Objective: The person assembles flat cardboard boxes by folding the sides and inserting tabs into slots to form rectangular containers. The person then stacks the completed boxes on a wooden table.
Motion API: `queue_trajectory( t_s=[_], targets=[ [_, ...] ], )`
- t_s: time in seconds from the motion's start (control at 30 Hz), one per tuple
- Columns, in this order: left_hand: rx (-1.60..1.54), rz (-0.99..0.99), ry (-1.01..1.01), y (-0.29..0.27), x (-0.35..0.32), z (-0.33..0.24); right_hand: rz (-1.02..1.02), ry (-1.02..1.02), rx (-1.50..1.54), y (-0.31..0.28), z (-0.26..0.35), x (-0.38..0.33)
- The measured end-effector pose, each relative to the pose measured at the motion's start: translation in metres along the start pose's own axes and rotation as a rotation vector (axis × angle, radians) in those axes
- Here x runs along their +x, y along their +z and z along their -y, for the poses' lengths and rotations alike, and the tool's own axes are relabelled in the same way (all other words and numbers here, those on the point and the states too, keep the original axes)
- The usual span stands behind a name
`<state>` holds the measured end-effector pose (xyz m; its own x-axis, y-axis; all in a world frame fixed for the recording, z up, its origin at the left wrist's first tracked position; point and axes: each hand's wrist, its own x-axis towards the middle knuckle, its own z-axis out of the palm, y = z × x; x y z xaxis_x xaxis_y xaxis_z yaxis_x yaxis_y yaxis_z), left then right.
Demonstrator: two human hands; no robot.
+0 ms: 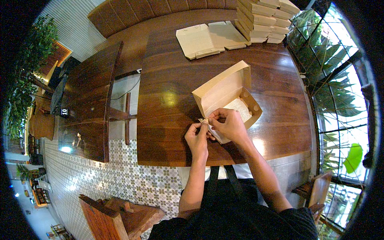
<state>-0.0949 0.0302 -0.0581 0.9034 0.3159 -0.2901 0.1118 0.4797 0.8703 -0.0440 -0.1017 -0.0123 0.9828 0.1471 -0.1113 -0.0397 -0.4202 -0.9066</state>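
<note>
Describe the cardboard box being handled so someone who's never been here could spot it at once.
Start with the big brown wooden table in front of the person. Toward its near edge, the left hand and right hand meet at the near-left corner of a cardboard box. Unlike the flattened cardboard blank and the cardboard stack farther back, it stands open with its lid raised.

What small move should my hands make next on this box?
Probably folding the corner flap in: your left hand and right hand both pinch there, at the open box's near-left corner, while its far-right wall stands upright.
</note>
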Motion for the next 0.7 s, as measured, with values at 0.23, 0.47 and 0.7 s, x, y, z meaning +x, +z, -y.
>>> queue_trajectory(
  t_s=[0.23, 0.47, 0.7],
  targets=[
    [-0.012, 0.001, 0.013, 0.002, -0.001, -0.003, -0.014, 0.027, 0.033, 0.005, -0.005, 0.001],
    [-0.025, 0.004, 0.014, 0.002, -0.002, -0.005, -0.021, -0.007, 0.000, 0.004, -0.001, -0.001],
    [-0.031, 0.007, 0.035, 0.001, -0.002, -0.003, 0.052, -0.059, -0.017, -0.008, 0.014, -0.008]
  ],
)
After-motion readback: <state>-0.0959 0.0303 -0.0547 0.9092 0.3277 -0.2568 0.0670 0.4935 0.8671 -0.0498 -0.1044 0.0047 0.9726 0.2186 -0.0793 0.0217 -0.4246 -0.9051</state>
